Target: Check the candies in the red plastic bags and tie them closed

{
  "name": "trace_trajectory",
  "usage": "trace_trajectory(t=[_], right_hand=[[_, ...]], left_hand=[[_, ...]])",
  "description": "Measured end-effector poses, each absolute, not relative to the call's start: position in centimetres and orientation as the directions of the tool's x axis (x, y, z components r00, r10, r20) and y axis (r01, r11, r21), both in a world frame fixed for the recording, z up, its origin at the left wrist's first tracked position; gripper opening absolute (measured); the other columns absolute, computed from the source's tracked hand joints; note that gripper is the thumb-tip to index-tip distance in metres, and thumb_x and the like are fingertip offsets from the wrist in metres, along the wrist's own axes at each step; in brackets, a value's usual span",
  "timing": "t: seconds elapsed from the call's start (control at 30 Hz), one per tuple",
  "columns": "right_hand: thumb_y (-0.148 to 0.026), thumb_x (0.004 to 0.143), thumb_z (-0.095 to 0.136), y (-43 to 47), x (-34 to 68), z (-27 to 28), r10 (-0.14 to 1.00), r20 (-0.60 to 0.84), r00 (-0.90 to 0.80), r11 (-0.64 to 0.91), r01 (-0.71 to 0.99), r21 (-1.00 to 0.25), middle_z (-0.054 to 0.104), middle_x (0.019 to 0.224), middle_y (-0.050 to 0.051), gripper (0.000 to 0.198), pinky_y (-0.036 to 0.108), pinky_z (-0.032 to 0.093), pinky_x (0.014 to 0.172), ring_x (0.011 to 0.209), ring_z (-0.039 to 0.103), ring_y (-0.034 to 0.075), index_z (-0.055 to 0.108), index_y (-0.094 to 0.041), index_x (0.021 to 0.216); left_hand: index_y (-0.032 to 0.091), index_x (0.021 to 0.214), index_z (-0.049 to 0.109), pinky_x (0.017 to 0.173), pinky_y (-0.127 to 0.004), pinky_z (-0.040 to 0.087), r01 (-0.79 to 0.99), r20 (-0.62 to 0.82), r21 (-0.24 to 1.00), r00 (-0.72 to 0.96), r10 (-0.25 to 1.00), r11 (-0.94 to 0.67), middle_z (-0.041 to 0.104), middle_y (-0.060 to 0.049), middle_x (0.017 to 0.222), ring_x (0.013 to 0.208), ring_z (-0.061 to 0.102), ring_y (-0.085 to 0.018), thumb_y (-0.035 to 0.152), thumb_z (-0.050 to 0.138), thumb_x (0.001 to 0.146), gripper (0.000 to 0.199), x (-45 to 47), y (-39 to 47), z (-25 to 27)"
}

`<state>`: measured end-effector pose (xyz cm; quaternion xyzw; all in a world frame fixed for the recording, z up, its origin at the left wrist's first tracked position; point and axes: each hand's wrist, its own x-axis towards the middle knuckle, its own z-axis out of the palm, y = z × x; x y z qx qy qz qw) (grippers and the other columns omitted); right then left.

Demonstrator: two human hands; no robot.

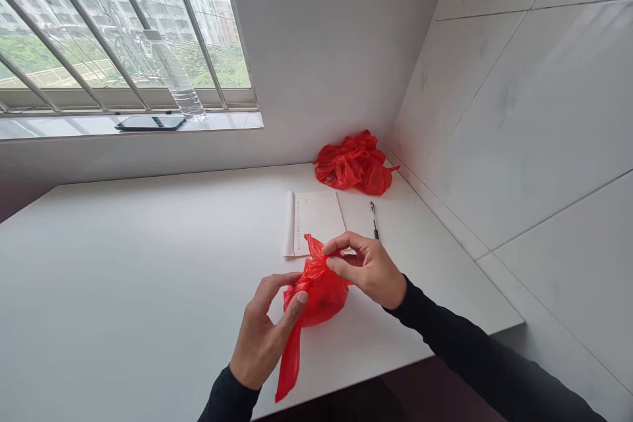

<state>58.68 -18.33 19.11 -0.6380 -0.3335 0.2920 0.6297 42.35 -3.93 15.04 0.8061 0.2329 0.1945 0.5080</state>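
A red plastic bag, gathered at the top as if knotted, sits near the front edge of the white table. Something dark shows faintly through its thin film, too dim to name. My right hand pinches the gathered part from the right, thumb and forefinger together on the plastic. From the left, my left hand grips the bag's side between thumb and fingers. One long tail of the bag hangs down past my left thumb toward the table edge, and a shorter end sticks up between the hands.
Behind the bag lies an open notepad, with a black pen to its right. More red plastic bags are heaped in the back corner by the tiled wall. On the windowsill are a phone and a water bottle.
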Motion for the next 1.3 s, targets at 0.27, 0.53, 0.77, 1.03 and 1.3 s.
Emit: trace_trajectory(t=[0.27, 0.53, 0.77, 1.03, 1.3], right_hand=[[-0.026, 0.085, 0.062, -21.1, 60.8, 18.1, 0.691, 0.036, 0.722, -0.125, 0.169, -0.978, 0.062, 0.086, 0.002, 0.019, 0.031, 0.051, 0.078, 0.082, 0.057, 0.016, 0.071, -0.020, 0.100], [-0.043, 0.087, 0.069, -20.2, 58.3, 18.1, 0.823, 0.054, 0.566, -0.188, 0.361, -0.913, 0.066, 0.093, 0.001, 0.026, 0.034, 0.047, 0.084, 0.089, 0.059, 0.019, 0.070, -0.025, 0.105], [-0.041, 0.097, 0.056, -21.3, 60.0, 17.7, 0.725, 0.048, 0.687, -0.193, 0.270, -0.943, 0.065, 0.085, 0.001, 0.023, 0.031, 0.047, 0.079, 0.079, 0.058, 0.016, 0.062, -0.020, 0.090], [-0.051, 0.092, 0.063, -21.2, 58.9, 18.7, 0.783, 0.007, 0.623, -0.137, 0.183, -0.973, 0.066, 0.100, 0.004, 0.037, 0.035, 0.050, 0.088, 0.094, 0.063, 0.020, 0.061, -0.022, 0.116], [-0.043, 0.097, 0.057, -21.4, 59.7, 18.4, 0.615, 0.088, 0.784, -0.104, 0.191, -0.976, 0.062, 0.090, 0.003, 0.023, 0.034, 0.052, 0.081, 0.083, 0.060, 0.017, 0.059, -0.021, 0.104]], left_hand=[[0.024, 0.082, 0.067, 0.061, -0.029, 0.049, 0.362, 0.019, 0.879, 0.621, 0.784, -0.309, 0.070, -0.001, 0.078, 0.070, 0.062, -0.019, 0.052, 0.063, 0.087, 0.029, 39.5, -3.0, 15.7], [0.029, 0.120, 0.065, 0.087, -0.035, 0.054, 0.195, 0.275, 0.814, 0.699, 0.660, -0.546, 0.069, -0.005, 0.111, 0.103, 0.064, -0.023, 0.040, 0.067, 0.088, 0.034, 39.8, -4.6, 16.1], [0.026, 0.092, 0.069, 0.083, -0.036, 0.053, 0.373, 0.073, 0.891, 0.447, 0.891, -0.260, 0.072, -0.002, 0.095, 0.091, 0.067, -0.023, 0.056, 0.067, 0.082, 0.032, 38.8, -2.7, 16.6], [0.027, 0.104, 0.069, 0.083, -0.034, 0.054, 0.360, 0.099, 0.870, 0.544, 0.833, -0.338, 0.071, -0.003, 0.104, 0.096, 0.065, -0.024, 0.058, 0.072, 0.075, 0.042, 39.7, -3.2, 17.8], [0.026, 0.090, 0.071, 0.063, -0.031, 0.046, 0.439, 0.219, 0.826, 0.326, 0.920, -0.352, 0.061, 0.000, 0.078, 0.070, 0.055, -0.019, 0.056, 0.064, 0.078, 0.033, 38.7, -2.3, 19.3]])
